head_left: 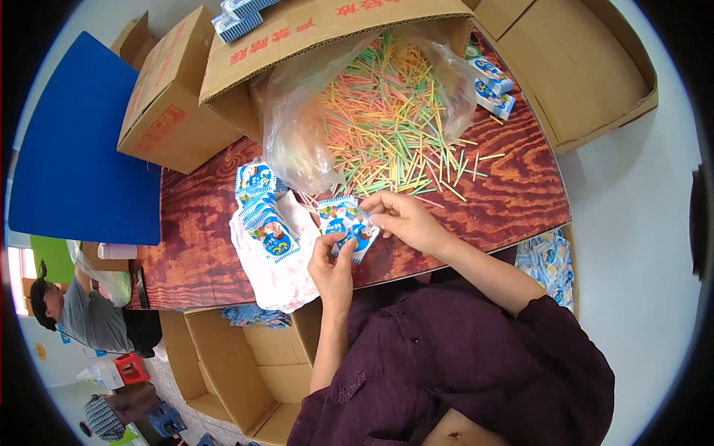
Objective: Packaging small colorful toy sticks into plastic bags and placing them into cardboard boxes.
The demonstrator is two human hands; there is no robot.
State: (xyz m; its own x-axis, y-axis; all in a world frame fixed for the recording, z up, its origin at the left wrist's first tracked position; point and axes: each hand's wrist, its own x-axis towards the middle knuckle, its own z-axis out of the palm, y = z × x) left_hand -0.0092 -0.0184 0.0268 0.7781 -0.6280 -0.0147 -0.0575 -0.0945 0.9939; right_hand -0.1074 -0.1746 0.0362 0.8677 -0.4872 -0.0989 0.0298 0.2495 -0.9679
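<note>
A small blue-and-white printed packet (338, 209) is between my two hands over the table's near edge. My left hand (332, 273) pinches its lower edge between thumb and fingers. At the upper right side of the packet, my right hand (407, 223) has its thumb and fingers closed together on it. Whether anything else is in the right fingers is too small to see. Just left of my hands, a stack of similar packets (271, 236) rests on a white cloth (279, 286). Beyond my hands, many thin pastel sticks (387, 119) spill out of a clear plastic bag (294, 141).
The bag lies in a tipped cardboard box (320, 33) on the red wood-grain table (520, 193). Another carton (175, 93) stands left, beside a blue panel (89, 141). More packets (492, 89) lie at right. Open boxes (245, 357) sit below the table. A person (97, 308) is at far left.
</note>
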